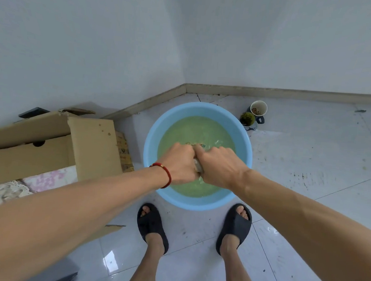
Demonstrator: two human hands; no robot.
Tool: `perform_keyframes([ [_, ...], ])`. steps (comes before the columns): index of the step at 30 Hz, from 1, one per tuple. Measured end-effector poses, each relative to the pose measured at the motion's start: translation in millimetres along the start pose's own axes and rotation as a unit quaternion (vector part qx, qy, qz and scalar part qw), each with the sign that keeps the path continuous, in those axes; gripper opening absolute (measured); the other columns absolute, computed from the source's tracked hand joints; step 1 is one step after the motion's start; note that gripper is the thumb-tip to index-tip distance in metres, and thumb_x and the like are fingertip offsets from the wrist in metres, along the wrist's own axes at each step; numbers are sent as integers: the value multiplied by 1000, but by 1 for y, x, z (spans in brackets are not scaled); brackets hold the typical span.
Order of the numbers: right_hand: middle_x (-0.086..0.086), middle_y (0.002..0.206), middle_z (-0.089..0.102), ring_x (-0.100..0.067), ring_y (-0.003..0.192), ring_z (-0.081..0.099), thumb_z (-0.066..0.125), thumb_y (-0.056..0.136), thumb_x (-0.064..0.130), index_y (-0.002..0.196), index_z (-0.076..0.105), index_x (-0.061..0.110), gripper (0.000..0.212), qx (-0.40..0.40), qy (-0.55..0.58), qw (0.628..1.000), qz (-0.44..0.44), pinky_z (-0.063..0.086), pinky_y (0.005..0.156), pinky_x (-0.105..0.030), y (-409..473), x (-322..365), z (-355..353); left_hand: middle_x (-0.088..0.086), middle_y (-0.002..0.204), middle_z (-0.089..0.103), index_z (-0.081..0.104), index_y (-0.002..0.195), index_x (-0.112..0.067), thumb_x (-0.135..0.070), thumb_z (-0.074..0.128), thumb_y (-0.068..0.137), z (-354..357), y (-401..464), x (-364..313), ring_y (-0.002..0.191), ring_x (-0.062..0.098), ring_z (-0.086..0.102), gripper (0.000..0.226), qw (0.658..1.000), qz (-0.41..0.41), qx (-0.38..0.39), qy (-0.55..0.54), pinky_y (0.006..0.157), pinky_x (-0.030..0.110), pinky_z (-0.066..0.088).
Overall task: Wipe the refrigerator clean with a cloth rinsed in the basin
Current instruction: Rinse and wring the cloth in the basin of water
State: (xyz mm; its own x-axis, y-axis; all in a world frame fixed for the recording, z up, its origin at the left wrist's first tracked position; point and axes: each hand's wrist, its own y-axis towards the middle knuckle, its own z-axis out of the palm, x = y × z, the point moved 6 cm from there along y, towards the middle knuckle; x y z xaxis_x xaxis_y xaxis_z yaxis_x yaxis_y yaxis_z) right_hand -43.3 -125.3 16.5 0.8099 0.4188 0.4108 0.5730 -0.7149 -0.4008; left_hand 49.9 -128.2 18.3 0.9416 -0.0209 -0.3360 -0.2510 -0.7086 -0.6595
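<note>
While you stand over the basin (194, 203) near the floor's far corner, your left hand (178, 164) and right hand (219, 168) both curl tightly round the cloth (198, 168), bunched between them just above the water.

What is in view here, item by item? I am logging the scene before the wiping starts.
basin: one, light blue, on the floor by the wall corner, holding greenish water
cloth: one, greyish, gripped between both hands above the water
cardboard box: one, brown, open, left of the basin
cups: a cluster, white and dark, on the floor right of the basin
floor tiles: white, glossy, speckled
slippers: two, black, on the feet near the basin
bracelet: one, red, on the left wrist
left hand: grips the cloth
right hand: grips the cloth
</note>
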Motion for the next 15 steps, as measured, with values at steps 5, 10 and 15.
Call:
perform_keyframes([
  [5, -11, 83, 68, -36, 63, 57, 51, 92, 15, 116, 47, 8, 26, -36, -68, 994, -71, 36, 57, -36, 7, 2, -13, -5, 51, 47, 48, 55, -18, -10, 73, 73, -4, -7, 4, 56, 20, 49, 31, 985, -57, -13, -165, 44, 21, 34],
  [10, -9, 73, 67, -33, 51, 44, 59, 90, 19, 110, 50, 8, 24, -52, -101, 988, -108, 27, 49, -30, -1, 7, -23, -6, 43, 32, 47, 60, -11, 0, 69, 70, 5, -24, 4, 38, 14, 26, 26, 934, -114, 45, -336, 42, 21, 21],
  [15, -8, 57, 61, -31, 41, 45, 66, 87, 21, 99, 53, 7, 22, -51, -119, 984, -126, 16, 45, -24, -15, 18, -48, -2, 49, 29, 44, 56, -16, 5, 64, 72, -8, -46, -6, 40, 14, 20, 34, 911, -115, 56, -393, 46, 25, 16],
])
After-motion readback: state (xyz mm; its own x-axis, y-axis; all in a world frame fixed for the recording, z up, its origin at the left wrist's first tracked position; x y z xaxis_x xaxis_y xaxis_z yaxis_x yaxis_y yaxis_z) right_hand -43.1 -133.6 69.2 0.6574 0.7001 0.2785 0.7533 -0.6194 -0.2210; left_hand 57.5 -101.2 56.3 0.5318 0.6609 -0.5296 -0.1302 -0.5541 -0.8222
